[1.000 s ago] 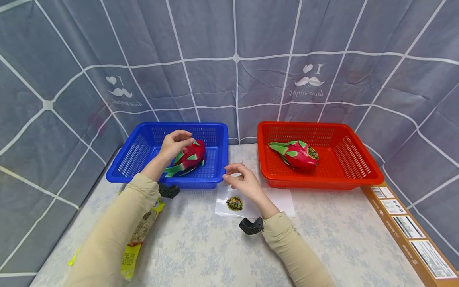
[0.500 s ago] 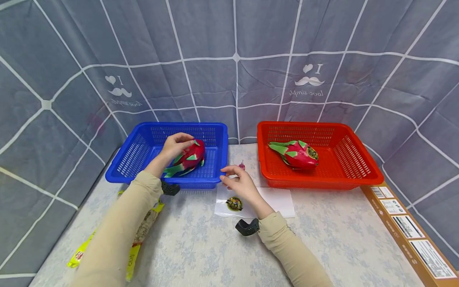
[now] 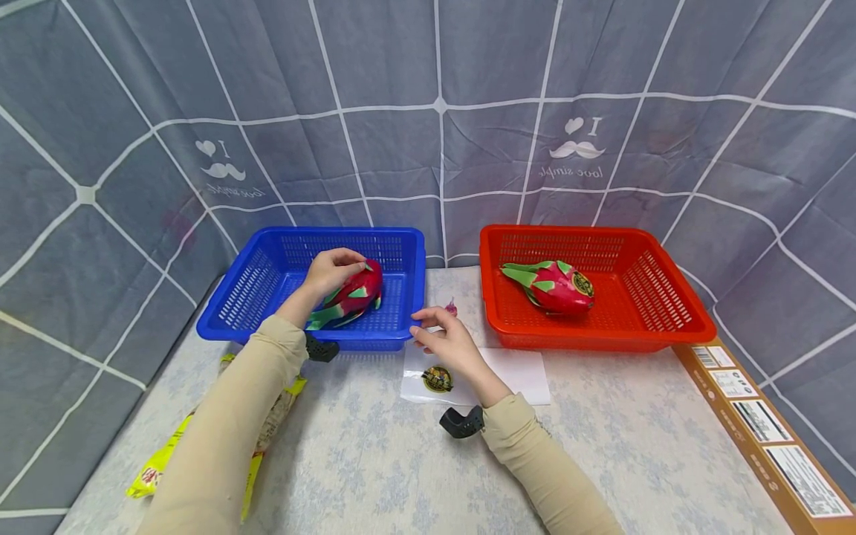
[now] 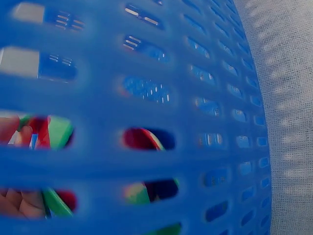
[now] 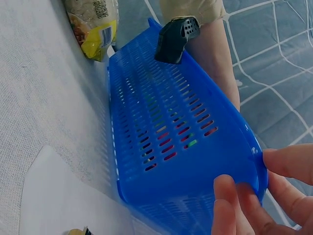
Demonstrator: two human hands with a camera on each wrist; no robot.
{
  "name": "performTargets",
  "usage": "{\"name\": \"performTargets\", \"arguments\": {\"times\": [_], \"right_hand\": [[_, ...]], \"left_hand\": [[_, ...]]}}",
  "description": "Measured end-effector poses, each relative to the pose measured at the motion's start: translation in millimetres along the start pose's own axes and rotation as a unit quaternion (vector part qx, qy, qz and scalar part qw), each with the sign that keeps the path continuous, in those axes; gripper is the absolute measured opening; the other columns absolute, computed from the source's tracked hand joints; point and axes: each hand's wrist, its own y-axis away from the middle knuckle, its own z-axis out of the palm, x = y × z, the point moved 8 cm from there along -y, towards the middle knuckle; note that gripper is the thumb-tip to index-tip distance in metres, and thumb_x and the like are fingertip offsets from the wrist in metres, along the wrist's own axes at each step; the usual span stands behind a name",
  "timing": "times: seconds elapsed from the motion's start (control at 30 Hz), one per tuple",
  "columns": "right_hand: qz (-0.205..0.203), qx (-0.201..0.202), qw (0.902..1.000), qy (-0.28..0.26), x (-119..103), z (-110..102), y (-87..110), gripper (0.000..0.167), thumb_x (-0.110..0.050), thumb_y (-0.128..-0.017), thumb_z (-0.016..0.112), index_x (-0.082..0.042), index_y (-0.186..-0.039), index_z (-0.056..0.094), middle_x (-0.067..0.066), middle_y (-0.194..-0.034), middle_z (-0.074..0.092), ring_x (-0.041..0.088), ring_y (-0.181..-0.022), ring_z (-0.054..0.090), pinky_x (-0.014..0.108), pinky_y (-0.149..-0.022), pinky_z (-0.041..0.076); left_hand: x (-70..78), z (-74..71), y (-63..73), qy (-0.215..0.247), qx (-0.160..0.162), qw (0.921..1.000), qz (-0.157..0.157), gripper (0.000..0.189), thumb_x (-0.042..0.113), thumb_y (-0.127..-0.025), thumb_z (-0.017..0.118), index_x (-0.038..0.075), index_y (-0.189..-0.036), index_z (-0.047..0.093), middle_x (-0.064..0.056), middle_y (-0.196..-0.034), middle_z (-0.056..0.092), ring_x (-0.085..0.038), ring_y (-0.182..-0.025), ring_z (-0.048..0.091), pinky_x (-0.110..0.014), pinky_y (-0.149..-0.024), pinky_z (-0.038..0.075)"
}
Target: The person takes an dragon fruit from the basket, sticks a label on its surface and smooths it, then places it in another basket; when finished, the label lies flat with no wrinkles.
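Observation:
A pink dragon fruit (image 3: 357, 291) with green scales lies in the blue plastic basket (image 3: 314, 339). My left hand (image 3: 332, 271) reaches over it, fingers bent and thumb at its upper side. Through the basket's holes, the left wrist view gives only pieces of the fruit (image 4: 59, 129) and curled fingers (image 4: 24, 203) against it. My right hand (image 3: 449, 342) pinches the basket's near right corner. In the right wrist view its thumb and fingers (image 5: 288, 164) lie on both sides of the blue rim (image 5: 254, 147).
A red basket (image 3: 602, 342) with a stickered dragon fruit (image 3: 560, 290) stands on the right. A white sheet with a round sticker (image 3: 437, 380) and a small pink piece (image 3: 451, 307) lie between. Yellow packets (image 3: 160, 461) lie front left; a long brown carton (image 3: 756, 438) lies right.
My left hand has come slightly down and right onto the dragon fruit. My right hand has moved slightly left to the blue basket's corner, uncovering the small pink piece behind it.

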Motion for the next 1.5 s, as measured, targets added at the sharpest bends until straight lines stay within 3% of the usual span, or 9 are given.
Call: {"name": "performTargets", "arguments": {"times": [0.2, 0.33, 0.43, 0.73, 0.97, 1.2, 1.3, 1.4, 1.5], "right_hand": [[0.011, -0.004, 0.9999, -0.004, 20.0, 0.5, -8.1, 0.030, -0.006, -0.091, 0.060, 0.008, -0.117, 0.054, 0.025, -0.102, 0.060, 0.043, -0.085, 0.063, 0.044, -0.073, 0.054], [0.012, -0.003, 0.9999, -0.008, 40.2, 1.3, -16.8, 0.031, -0.012, -0.091, 0.062, 0.002, -0.117, 0.056, 0.020, -0.102, 0.061, 0.038, -0.083, 0.065, 0.039, -0.070, 0.055], [0.014, -0.003, 0.9999, -0.010, 41.8, 1.2, -17.8, 0.029, -0.012, -0.091, 0.061, 0.000, -0.116, 0.057, 0.017, -0.100, 0.062, 0.038, -0.084, 0.065, 0.036, -0.069, 0.055], [0.023, -0.002, 0.9997, -0.010, 43.4, 1.1, -17.5, 0.026, -0.013, -0.091, 0.061, -0.003, -0.115, 0.057, 0.015, -0.099, 0.063, 0.036, -0.084, 0.066, 0.035, -0.069, 0.055], [0.029, -0.009, 0.9994, -0.015, 45.0, 1.7, -17.7, 0.029, -0.013, -0.091, 0.061, -0.001, -0.117, 0.056, 0.017, -0.100, 0.064, 0.041, -0.088, 0.064, 0.036, -0.071, 0.055], [0.030, -0.012, 0.9994, -0.014, 44.1, 1.9, -17.9, 0.028, -0.013, -0.091, 0.061, -0.002, -0.117, 0.056, 0.017, -0.098, 0.064, 0.040, -0.087, 0.065, 0.036, -0.071, 0.055], [0.030, -0.012, 0.9994, -0.009, 42.8, 1.5, -18.0, 0.028, -0.013, -0.091, 0.061, -0.002, -0.116, 0.056, 0.016, -0.098, 0.065, 0.037, -0.085, 0.066, 0.036, -0.071, 0.055], [0.029, -0.017, 0.9994, -0.003, 42.1, 1.3, -18.2, 0.028, -0.013, -0.091, 0.061, -0.002, -0.117, 0.056, 0.016, -0.099, 0.064, 0.033, -0.084, 0.066, 0.035, -0.071, 0.055], [0.022, -0.029, 0.9993, 0.007, 40.7, 0.4, -18.5, 0.030, -0.013, -0.091, 0.061, 0.000, -0.118, 0.056, 0.017, -0.101, 0.064, 0.035, -0.085, 0.066, 0.034, -0.071, 0.055]], "left_hand": [[2.1, 0.5, -0.4, -0.027, 0.000, 0.9996, 0.010, 0.021, 0.011, -0.088, 0.063, -0.001, -0.104, 0.068, -0.016, -0.097, 0.066, -0.012, -0.077, 0.054, -0.023, -0.068, 0.042], [2.3, 1.1, 0.6, -0.030, -0.003, 0.9995, 0.012, 0.020, 0.011, -0.090, 0.061, -0.001, -0.104, 0.067, -0.018, -0.101, 0.065, -0.020, -0.086, 0.056, -0.030, -0.076, 0.043], [2.6, 1.2, 2.1, -0.028, -0.005, 0.9995, 0.016, 0.018, 0.010, -0.090, 0.060, -0.001, -0.104, 0.067, -0.019, -0.102, 0.065, -0.024, -0.089, 0.057, -0.032, -0.078, 0.043], [0.2, 0.6, 4.3, -0.040, -0.004, 0.9990, 0.018, 0.017, 0.015, -0.088, 0.063, 0.002, -0.098, 0.068, -0.010, -0.090, 0.067, -0.018, -0.081, 0.056, -0.030, -0.074, 0.042], [-0.5, 1.8, 8.3, -0.031, -0.017, 0.9993, 0.017, 0.019, 0.017, -0.083, 0.071, 0.002, -0.094, 0.068, -0.006, -0.079, 0.063, -0.017, -0.073, 0.055, -0.029, -0.066, 0.042], [10.9, -0.9, 13.9, -0.108, -0.007, 0.9920, 0.066, 0.019, 0.014, -0.088, 0.063, 0.001, -0.102, 0.067, -0.009, -0.078, 0.062, -0.017, -0.068, 0.054, -0.030, -0.061, 0.040], [14.5, -6.7, 17.7, -0.121, 0.006, 0.9904, 0.066, 0.019, 0.012, -0.089, 0.061, 0.000, -0.102, 0.068, -0.013, -0.081, 0.065, -0.020, -0.070, 0.056, -0.032, -0.062, 0.041], [15.0, -14.1, 20.7, -0.114, 0.016, 0.9918, 0.054, 0.019, 0.011, -0.091, 0.059, 0.000, -0.104, 0.068, -0.015, -0.085, 0.066, -0.020, -0.071, 0.056, -0.032, -0.064, 0.041], [16.8, -20.9, 22.7, -0.079, 0.027, 0.9955, 0.044, 0.020, 0.010, -0.092, 0.058, -0.001, -0.106, 0.067, -0.016, -0.087, 0.065, -0.017, -0.071, 0.056, -0.027, -0.063, 0.043]]}}
